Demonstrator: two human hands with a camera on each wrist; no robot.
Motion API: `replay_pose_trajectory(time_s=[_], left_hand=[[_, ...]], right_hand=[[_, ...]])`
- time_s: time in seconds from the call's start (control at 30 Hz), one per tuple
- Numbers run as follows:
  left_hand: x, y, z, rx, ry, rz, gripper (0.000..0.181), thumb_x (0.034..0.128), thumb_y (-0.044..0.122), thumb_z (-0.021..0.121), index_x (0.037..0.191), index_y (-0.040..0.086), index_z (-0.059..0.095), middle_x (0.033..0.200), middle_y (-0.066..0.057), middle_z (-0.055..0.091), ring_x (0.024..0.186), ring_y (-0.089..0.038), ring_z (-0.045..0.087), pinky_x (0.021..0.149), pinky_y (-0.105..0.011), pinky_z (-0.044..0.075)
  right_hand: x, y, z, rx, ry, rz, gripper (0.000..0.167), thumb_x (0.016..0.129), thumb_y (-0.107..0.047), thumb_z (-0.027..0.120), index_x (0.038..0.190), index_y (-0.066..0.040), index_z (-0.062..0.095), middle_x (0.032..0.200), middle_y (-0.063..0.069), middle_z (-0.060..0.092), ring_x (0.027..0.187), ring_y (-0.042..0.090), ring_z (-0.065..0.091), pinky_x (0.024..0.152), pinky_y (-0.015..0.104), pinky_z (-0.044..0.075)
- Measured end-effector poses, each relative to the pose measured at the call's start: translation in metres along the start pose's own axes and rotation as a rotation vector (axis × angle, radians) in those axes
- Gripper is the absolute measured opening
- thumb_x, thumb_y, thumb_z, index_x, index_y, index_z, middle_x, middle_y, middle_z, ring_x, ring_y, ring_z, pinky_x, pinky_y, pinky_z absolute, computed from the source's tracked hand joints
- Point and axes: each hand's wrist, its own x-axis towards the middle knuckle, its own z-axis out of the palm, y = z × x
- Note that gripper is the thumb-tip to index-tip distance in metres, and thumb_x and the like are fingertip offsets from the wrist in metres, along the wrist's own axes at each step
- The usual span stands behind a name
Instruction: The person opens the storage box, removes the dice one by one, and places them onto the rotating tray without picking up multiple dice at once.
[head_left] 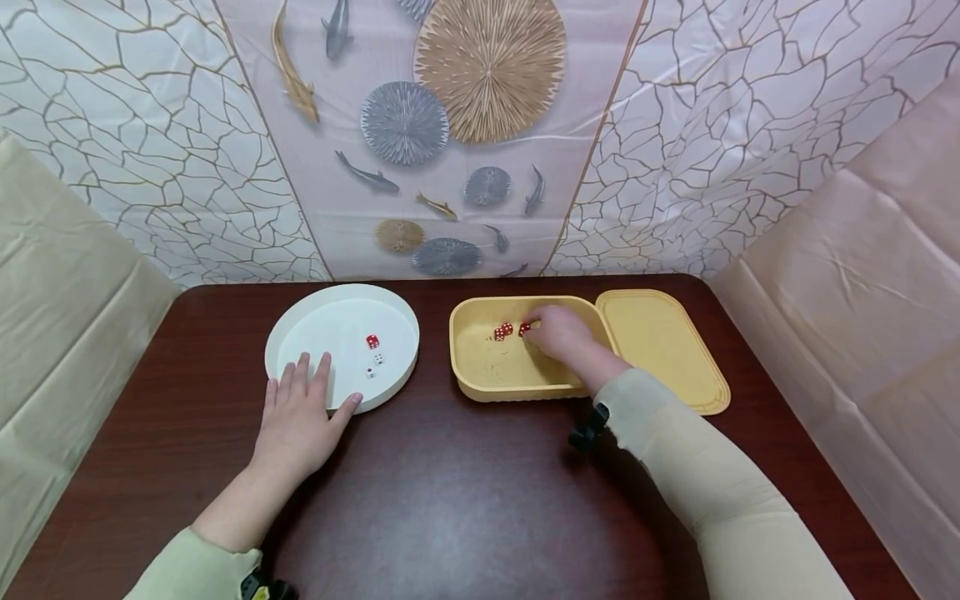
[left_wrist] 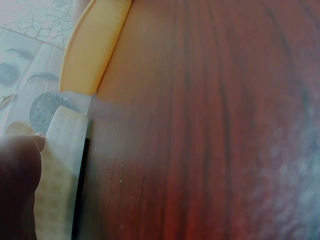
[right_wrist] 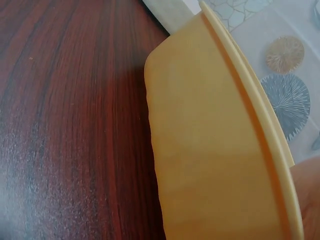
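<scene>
My left hand (head_left: 298,425) rests with spread, straight fingers over the near rim of a round white tray (head_left: 318,329). Inside that tray lie a red die (head_left: 372,342) and two white dice, one (head_left: 378,359) just behind the other (head_left: 370,372). Over on the right, my right hand (head_left: 561,333) reaches into a yellow rectangular box (head_left: 476,367) and pinches a red die (head_left: 524,330) at its fingertips. Two more red dice (head_left: 503,331) sit left of those fingers on the box floor. In the right wrist view, the box wall (right_wrist: 200,125) hides the fingers.
A yellow lid (head_left: 667,350) lies flat to the right of the box, against its side. Dark brown wooden table (head_left: 450,492) extends in front of both containers. Patterned cloth (head_left: 487,192) hangs behind the table's back edge, and plain beige cloth (head_left: 862,292) flanks it.
</scene>
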Motion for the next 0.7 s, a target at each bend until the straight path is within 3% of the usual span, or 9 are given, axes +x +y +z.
replay_pose_trajectory(time_s=[0.3,0.7], left_hand=[[0.000,0.000,0.000,-0.003,0.008,0.001,0.083,0.1002,0.058,0.042,0.157,0.002,0.020,0.158,-0.032,0.016,0.144,-0.052,0.012,0.116,-0.065,0.003],[0.001,-0.001,0.001,-0.004,0.009,0.005,0.083,0.1000,0.059,0.041,0.157,0.002,0.020,0.158,-0.032,0.015,0.144,-0.052,0.011,0.116,-0.064,0.002]], right_hand=[[-0.004,-0.004,-0.006,0.024,0.017,-0.021,0.034,0.095,-0.027,0.065,0.127,-0.015,0.068,0.129,0.009,0.065,0.115,0.030,0.060,0.100,0.046,0.045],[-0.009,-0.026,-0.019,0.146,0.053,-0.047,0.033,0.095,-0.028,0.066,0.126,-0.016,0.070,0.096,0.008,0.069,0.079,0.021,0.060,0.068,0.035,0.048]])
